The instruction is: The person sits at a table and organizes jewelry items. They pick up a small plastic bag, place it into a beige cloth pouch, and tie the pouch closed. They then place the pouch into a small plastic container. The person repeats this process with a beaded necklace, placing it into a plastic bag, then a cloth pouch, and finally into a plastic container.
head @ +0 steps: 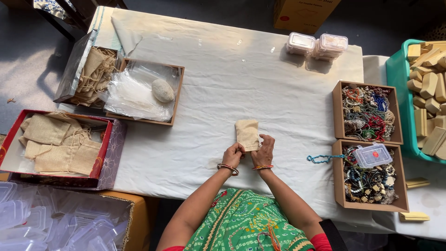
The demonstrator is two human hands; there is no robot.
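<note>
Beige cloth pouch [247, 134] lies mid-table [232, 79], its near end pinched by the fingers of both left hand [232, 155] and right hand [264, 151]. Judging by this, its mouth is being worked; next needs a steady grip.

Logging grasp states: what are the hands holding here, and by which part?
Both the left hand and the right hand hold the small beige cloth pouch by its near end; the rest lies flat on the white tablecloth.

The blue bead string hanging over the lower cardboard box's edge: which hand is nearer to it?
Right. The right hand grips the cloth pouch on the side toward the blue bead string, though apart from it. The left hand holds the pouch's far side.
</note>
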